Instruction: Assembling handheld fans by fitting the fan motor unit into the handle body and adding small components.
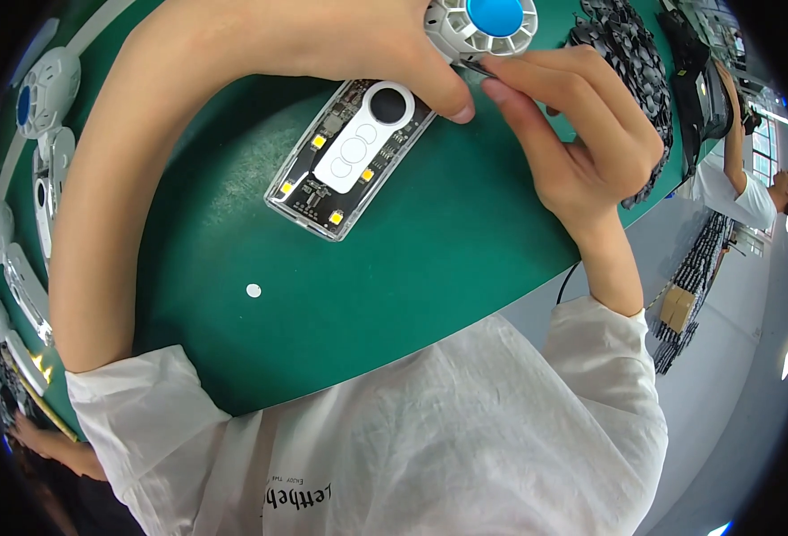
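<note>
Toward the green desk's (429, 250) far side, an oblong clear-plastic device (354, 156) is gripped by the left hand (389, 40), seemingly for steadiness, while a thin dark piece (476, 68) is pinched by the right hand (595, 121).

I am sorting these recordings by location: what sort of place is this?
Probably an assembly workshop: similar white devices in a row at left, dark parts heaped on the green table, and a co-worker at right.
</note>
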Demonstrator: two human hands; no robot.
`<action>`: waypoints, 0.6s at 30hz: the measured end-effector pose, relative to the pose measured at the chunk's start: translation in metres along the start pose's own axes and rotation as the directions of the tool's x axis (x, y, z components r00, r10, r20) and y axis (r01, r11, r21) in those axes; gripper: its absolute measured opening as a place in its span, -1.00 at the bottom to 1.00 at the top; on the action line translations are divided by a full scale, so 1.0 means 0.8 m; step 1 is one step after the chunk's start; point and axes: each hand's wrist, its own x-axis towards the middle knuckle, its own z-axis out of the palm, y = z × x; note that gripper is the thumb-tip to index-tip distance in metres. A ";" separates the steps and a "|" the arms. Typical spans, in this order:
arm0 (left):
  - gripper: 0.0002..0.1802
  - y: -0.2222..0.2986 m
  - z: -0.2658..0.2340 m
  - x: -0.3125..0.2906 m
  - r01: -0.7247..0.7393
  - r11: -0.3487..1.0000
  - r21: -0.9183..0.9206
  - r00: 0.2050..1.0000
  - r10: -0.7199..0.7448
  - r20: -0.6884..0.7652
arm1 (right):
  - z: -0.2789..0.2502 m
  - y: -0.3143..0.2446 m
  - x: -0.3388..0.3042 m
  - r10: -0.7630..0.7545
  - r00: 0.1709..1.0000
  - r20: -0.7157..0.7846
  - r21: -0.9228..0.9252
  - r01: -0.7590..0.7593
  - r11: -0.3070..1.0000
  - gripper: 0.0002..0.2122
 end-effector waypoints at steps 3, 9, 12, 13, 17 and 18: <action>-0.25 0.001 0.002 0.006 0.032 0.999 0.028 0.999 -0.032 0.018 | -0.015 -0.015 -0.001 0.303 0.941 0.151 -0.069 -0.296 0.953 -0.84; -0.26 0.006 -0.003 -0.011 0.060 0.997 0.041 0.998 -0.059 -0.010 | -0.031 -0.036 0.038 0.231 0.927 0.295 -0.223 -0.168 0.960 -0.84; -0.27 0.006 0.001 0.008 0.034 0.998 0.044 0.999 -0.035 0.012 | -0.037 -0.042 0.047 0.315 0.882 0.349 -0.295 -0.215 0.931 -0.83; -0.27 0.008 0.002 0.012 0.030 0.998 0.050 0.999 -0.031 0.015 | -0.038 -0.044 0.051 0.332 0.869 0.366 -0.307 -0.224 0.925 -0.82; -0.29 0.022 -0.006 -0.009 0.044 0.999 0.008 0.998 -0.044 0.042 | -0.039 -0.059 0.077 0.360 0.830 0.427 -0.326 -0.230 0.917 -0.81; -0.30 0.022 -0.008 -0.011 0.035 0.999 -0.020 0.997 -0.033 0.063 | -0.038 -0.061 0.083 0.371 0.815 0.444 -0.340 -0.230 0.912 -0.80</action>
